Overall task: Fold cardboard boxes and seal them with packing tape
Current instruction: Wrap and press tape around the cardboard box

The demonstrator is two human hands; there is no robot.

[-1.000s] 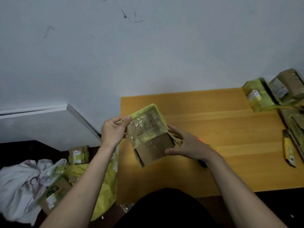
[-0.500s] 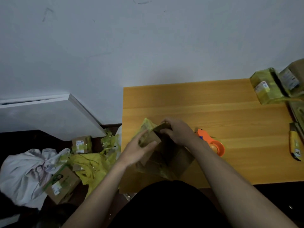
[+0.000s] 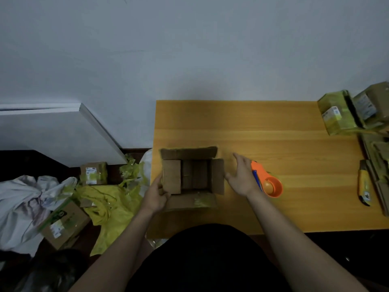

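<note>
Standing open-topped near the 9 o'clock edge of the wooden table (image 3: 273,127), the cardboard box (image 3: 192,178) has all four flaps splayed outward. Left hand (image 3: 156,196) sits at the box's 8 o'clock corner, thumb hooked over the left flap, fingers hidden behind the wall, so it seems to be gripping that flap. Right hand (image 3: 242,178) hovers just off the 3 o'clock flap, fingers straight and relaxed, holding nothing. Orange tape dispenser (image 3: 268,185) lies just beyond it at 3 o'clock.

Risks, as judged:
- Box sits close to the table edge; a push on the right flap could slide it off toward the floor clutter.
- Old greenish tape scraps on the near flap may stop flaps lying flat, leaving a gap under fresh tape.
- Flaps could spring back up if released to reach for the dispenser.
</note>
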